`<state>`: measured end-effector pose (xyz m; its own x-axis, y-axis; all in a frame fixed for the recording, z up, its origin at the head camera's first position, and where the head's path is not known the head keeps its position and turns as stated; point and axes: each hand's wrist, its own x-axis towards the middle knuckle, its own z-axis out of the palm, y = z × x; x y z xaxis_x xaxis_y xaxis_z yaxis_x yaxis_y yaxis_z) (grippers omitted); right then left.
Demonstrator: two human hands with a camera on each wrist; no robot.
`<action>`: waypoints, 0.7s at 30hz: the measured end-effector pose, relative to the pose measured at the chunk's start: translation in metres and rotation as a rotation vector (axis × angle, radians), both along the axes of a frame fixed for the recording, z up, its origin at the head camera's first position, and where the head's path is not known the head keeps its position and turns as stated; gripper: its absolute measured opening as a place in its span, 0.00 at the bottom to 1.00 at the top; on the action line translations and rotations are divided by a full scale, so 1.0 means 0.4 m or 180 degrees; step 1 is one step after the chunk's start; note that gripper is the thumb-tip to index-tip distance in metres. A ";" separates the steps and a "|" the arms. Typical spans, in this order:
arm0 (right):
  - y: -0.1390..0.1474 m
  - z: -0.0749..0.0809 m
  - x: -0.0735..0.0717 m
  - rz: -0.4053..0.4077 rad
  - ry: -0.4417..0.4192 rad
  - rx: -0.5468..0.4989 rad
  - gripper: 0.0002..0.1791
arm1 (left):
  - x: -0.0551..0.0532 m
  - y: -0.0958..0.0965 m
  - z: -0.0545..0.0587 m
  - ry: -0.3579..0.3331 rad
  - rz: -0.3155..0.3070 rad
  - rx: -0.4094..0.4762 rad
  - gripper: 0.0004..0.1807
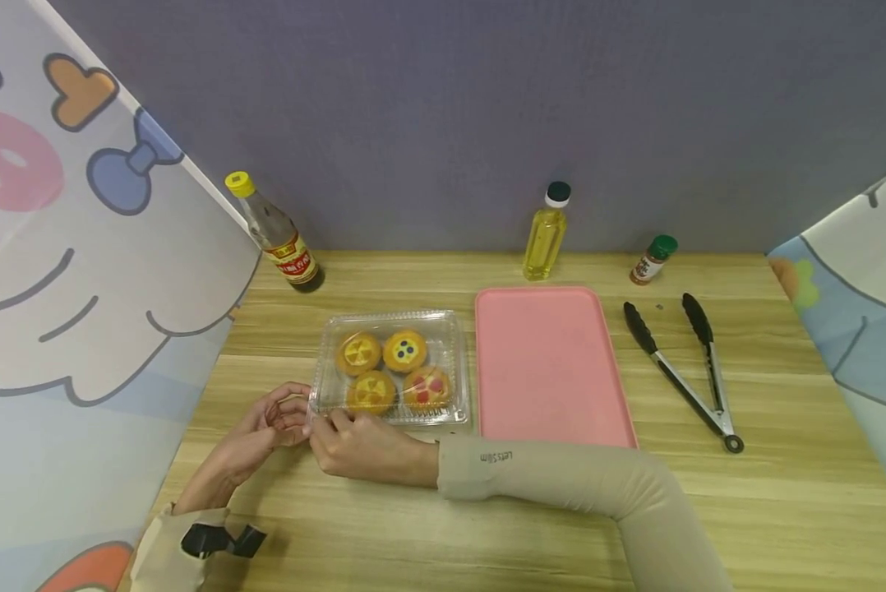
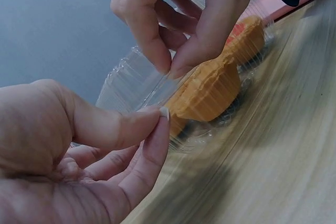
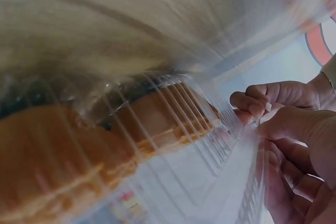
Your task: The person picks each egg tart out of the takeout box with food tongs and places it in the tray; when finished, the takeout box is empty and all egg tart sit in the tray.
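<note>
A clear plastic clamshell box (image 1: 463, 370) stands on the wooden table, its lid over several round orange-sided tarts (image 1: 358, 353) with yellow, red and blue tops. At the box's near left corner, my left hand (image 1: 261, 429) pinches the plastic edge between thumb and index finger, as the left wrist view shows. Right beside it, my right hand (image 1: 365, 446) pinches the lid's edge with thumb and fingertip along the near side. In the right wrist view, the ribbed plastic wall and tarts fill the left, with both hands' fingertips meeting at the corner.
A pink tray (image 1: 554, 370) lies right of the box, my right forearm crossing its near edge. Black-tipped metal tongs (image 1: 698, 395) lie spread farther right. Along the back stand a dark sauce bottle (image 1: 288, 251), an oil bottle (image 1: 544, 242) and a green-capped spice jar (image 1: 650, 265).
</note>
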<state>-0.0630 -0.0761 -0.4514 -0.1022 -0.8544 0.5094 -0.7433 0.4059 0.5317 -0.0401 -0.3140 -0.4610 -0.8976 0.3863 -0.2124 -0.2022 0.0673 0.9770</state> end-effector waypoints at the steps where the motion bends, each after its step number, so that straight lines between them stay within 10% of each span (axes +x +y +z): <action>1: -0.001 0.000 0.001 -0.0003 -0.0009 -0.0018 0.20 | -0.001 -0.001 0.000 -0.0006 0.0011 -0.0034 0.24; 21: -0.027 -0.029 0.015 -0.0227 0.0166 -0.0119 0.19 | 0.001 0.000 0.000 0.0188 0.0008 -0.0108 0.23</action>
<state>-0.0568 -0.0871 -0.4631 -0.1348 -0.8262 0.5470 -0.6836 0.4772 0.5523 -0.0397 -0.3139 -0.4610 -0.9099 0.3776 -0.1720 -0.1446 0.1000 0.9844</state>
